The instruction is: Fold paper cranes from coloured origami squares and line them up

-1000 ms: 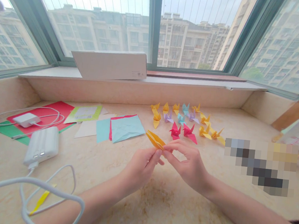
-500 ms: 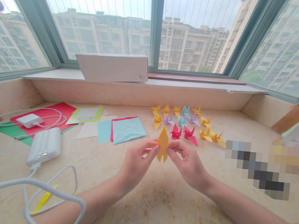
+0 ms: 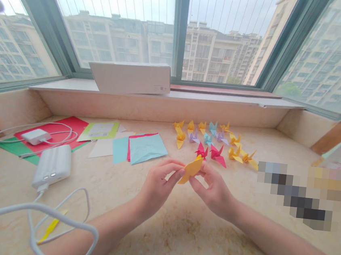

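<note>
A yellow folded paper piece (image 3: 192, 169) is held above the counter, tilted with its upper end to the right. My left hand (image 3: 160, 183) pinches its left edge between thumb and fingers. On the other side, my right hand (image 3: 216, 187) grips it with the thumb low and the fingers partly hidden behind. Just beyond the hands stand two red paper cranes, one on the left (image 3: 201, 150) and one on the right (image 3: 218, 155). Several yellow, blue and purple cranes are grouped behind them, among them a yellow crane (image 3: 180, 138).
Light blue paper (image 3: 148, 148) lies left of the hands, with red and green sheets farther off. A white power bank (image 3: 53, 166) and a looping white cable (image 3: 58, 213) occupy the left. A white box (image 3: 129, 78) rests on the sill. A blurred patch (image 3: 297, 193) covers things at right.
The yellow folded paper has turned from upright to slanting right, and its shape looks narrower from the side. Both hands stay close together around it. The view has shifted slightly.
</note>
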Demonstrator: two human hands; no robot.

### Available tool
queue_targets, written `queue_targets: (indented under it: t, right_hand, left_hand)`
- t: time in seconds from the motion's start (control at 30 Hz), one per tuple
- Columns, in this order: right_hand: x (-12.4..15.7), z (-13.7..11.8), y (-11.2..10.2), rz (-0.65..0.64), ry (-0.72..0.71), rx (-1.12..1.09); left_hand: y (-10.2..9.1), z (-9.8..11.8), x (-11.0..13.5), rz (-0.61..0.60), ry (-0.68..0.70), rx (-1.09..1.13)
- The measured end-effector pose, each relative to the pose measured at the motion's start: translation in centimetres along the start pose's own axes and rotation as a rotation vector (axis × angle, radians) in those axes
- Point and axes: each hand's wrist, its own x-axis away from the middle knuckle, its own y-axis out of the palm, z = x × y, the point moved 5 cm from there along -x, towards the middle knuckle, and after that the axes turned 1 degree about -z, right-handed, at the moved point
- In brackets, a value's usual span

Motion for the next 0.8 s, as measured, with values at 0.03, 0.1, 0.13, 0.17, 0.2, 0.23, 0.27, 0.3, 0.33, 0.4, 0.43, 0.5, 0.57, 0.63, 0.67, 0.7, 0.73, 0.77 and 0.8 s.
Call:
queue_targets:
  t: [0.03,0.1,0.13,0.17,0.2,0.23,0.27,0.3,0.33,0.4,0.43,0.5,0.57,0.63,0.67,0.7,0.73,0.77,0.8]
  right_hand:
    - [0.0,0.0,0.1,-0.007,0.014,-0.027]
    - [-0.1,0.2,0.2,-0.011,0.047,-0.092]
    - [-0.2,0.3,0.2,-0.010,0.061,-0.129]
    - [-0.2,0.4,0.2,-0.010,0.071,-0.168]
    - [-0.3,0.5,0.2,-0.012,0.078,-0.204]
    - [-0.3,0.5,0.3,-0.017,0.083,-0.237]
    - [-0.4,0.6,0.3,-0.021,0.086,-0.265]
    - [-0.4,0.6,0.3,-0.028,0.089,-0.289]
    - [-0.4,0.6,0.4,-0.038,0.093,-0.312]
    - [-0.4,0.4,0.5,-0.068,0.102,-0.357]
    - [-0.4,0.2,0.6,-0.085,0.106,-0.380]
    - [-0.4,0.0,0.7,-0.105,0.120,-0.412]
    - [-0.4,-0.2,0.7,-0.101,0.138,-0.420]
    - [-0.4,-0.2,0.7,-0.096,0.151,-0.414]
    - [-0.3,-0.1,0.7,-0.096,0.152,-0.410]
    - [-0.3,-0.1,0.7,-0.099,0.150,-0.408]
    - [-0.3,0.0,0.8,-0.104,0.149,-0.410]
    - [-0.2,0.0,0.8,-0.111,0.148,-0.416]
    - [-0.2,0.1,0.9,-0.115,0.151,-0.428]
  left_hand:
    - [0.0,-0.1,0.1,0.009,-0.004,-0.005]
    - [-0.1,-0.2,0.3,0.032,-0.029,-0.011]
    - [-0.1,-0.2,0.4,0.047,-0.049,-0.012]
    - [-0.1,-0.3,0.5,0.057,-0.072,-0.010]
    - [-0.1,-0.3,0.6,0.061,-0.097,-0.005]
    - [0.0,-0.4,0.6,0.059,-0.122,0.004]
    - [0.1,-0.5,0.6,0.049,-0.148,0.021]
    - [0.2,-0.6,0.5,0.037,-0.175,0.048]
    - [0.3,-0.8,0.4,0.024,-0.204,0.085]
    - [0.6,-1.2,0.3,-0.002,-0.267,0.179]
    - [0.8,-1.3,0.3,-0.017,-0.296,0.225]
    - [1.0,-1.4,0.3,-0.037,-0.333,0.295]
    - [1.1,-1.2,0.3,-0.051,-0.341,0.343]
    - [1.2,-1.0,0.3,-0.075,-0.349,0.381]
    - [1.2,-1.0,0.3,-0.095,-0.360,0.396]
    - [1.3,-1.0,0.4,-0.115,-0.375,0.407]
    - [1.4,-1.1,0.4,-0.133,-0.393,0.414]
    - [1.4,-1.1,0.4,-0.146,-0.409,0.420]
    - [1.4,-1.2,0.4,-0.155,-0.422,0.425]
